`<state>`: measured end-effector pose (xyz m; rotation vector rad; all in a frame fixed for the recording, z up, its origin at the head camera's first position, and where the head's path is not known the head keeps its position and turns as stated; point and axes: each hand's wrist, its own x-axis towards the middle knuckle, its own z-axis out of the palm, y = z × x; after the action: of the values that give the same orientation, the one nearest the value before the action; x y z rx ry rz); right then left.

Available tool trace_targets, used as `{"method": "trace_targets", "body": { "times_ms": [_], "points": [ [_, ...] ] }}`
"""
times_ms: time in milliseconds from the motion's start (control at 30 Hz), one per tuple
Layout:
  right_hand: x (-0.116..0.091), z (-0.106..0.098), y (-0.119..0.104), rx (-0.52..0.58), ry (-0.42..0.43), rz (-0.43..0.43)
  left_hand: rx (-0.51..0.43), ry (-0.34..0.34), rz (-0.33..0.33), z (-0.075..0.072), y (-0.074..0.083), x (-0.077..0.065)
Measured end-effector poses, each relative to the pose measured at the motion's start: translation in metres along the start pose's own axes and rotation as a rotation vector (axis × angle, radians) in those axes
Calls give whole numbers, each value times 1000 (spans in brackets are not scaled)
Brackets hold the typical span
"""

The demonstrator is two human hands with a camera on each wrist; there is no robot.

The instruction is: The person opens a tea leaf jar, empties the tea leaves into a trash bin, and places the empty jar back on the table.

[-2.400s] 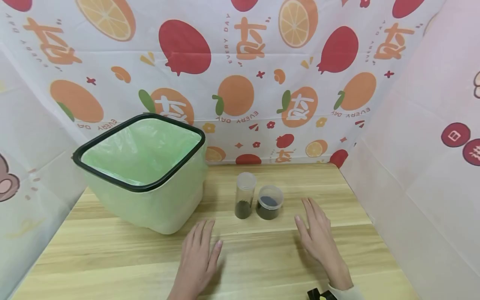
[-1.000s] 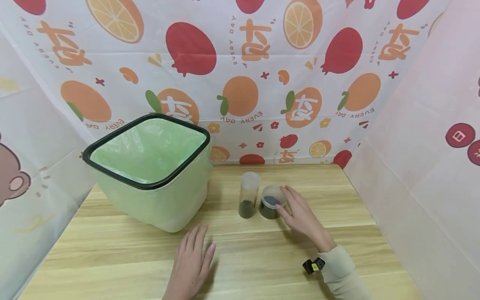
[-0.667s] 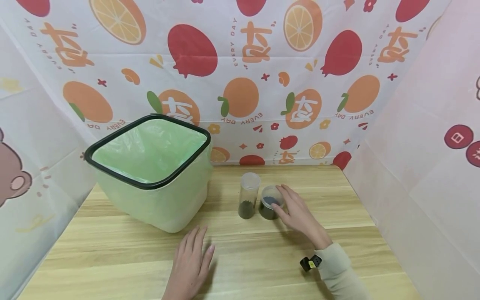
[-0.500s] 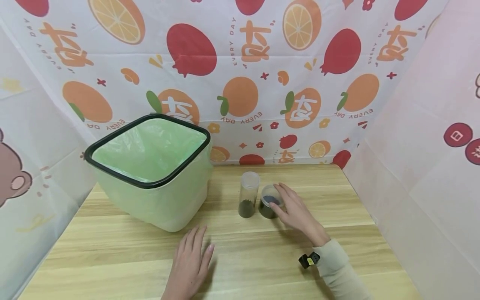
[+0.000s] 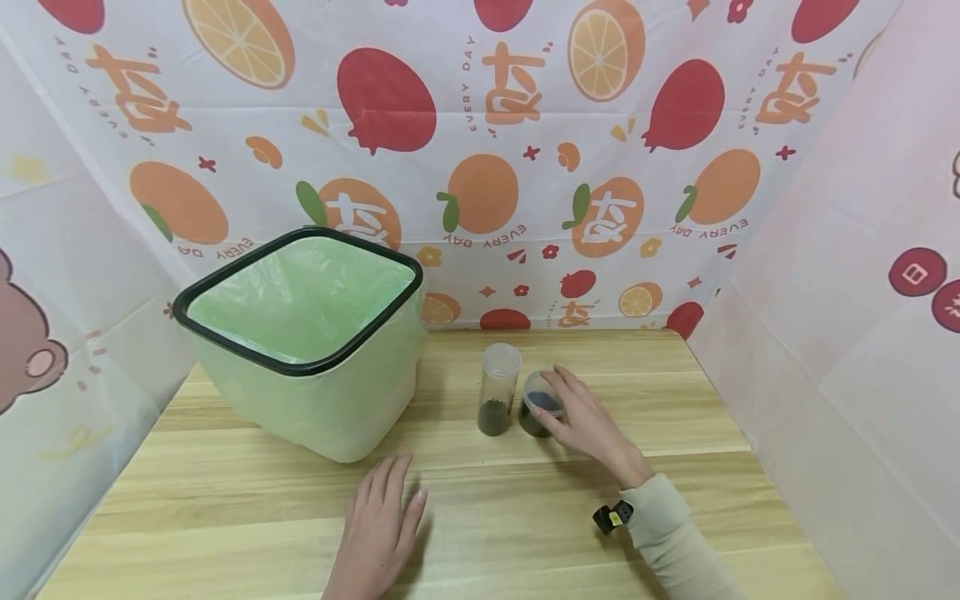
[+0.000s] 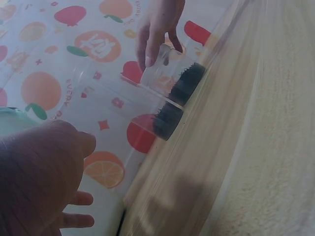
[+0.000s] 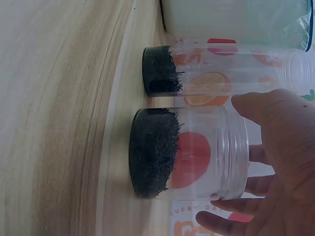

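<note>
A wide clear jar [image 5: 531,422] stands upright on the wooden table, its lower part filled with short dark shreds [image 7: 157,152]. Around its rim are the thumb and fingers of my right hand [image 5: 585,421], thumb at the near side and fingers reaching over the far side. Just left of the jar stands a taller clear tube [image 5: 498,385], with a shallower layer of the same dark shreds at its base. My left hand [image 5: 375,525] lies palm down near the table's front, fingers extended, holding nothing.
A pale green bin [image 5: 352,400] with a black rim and a plastic liner stands at the left, beyond the left hand. A fruit-printed sheet [image 5: 420,192] hangs behind the table [image 5: 487,533], and pale sheets flank both sides.
My right hand has moved left and forward from the bare table to the jar's rim, then edged slightly further left. The left hand has drawn back a little; the tube stands unchanged.
</note>
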<state>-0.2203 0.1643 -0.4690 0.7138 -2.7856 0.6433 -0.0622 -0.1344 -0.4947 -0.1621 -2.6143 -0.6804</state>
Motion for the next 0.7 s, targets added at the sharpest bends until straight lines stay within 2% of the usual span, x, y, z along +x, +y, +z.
{"method": "trace_targets", "body": {
  "times_ms": [367,700],
  "points": [
    [5,8,4,-10,25,9,3,-5,-3,0,0,0],
    [7,7,7,46,57,-4,-33,-16,-25,1,-1,-1]
  ]
}}
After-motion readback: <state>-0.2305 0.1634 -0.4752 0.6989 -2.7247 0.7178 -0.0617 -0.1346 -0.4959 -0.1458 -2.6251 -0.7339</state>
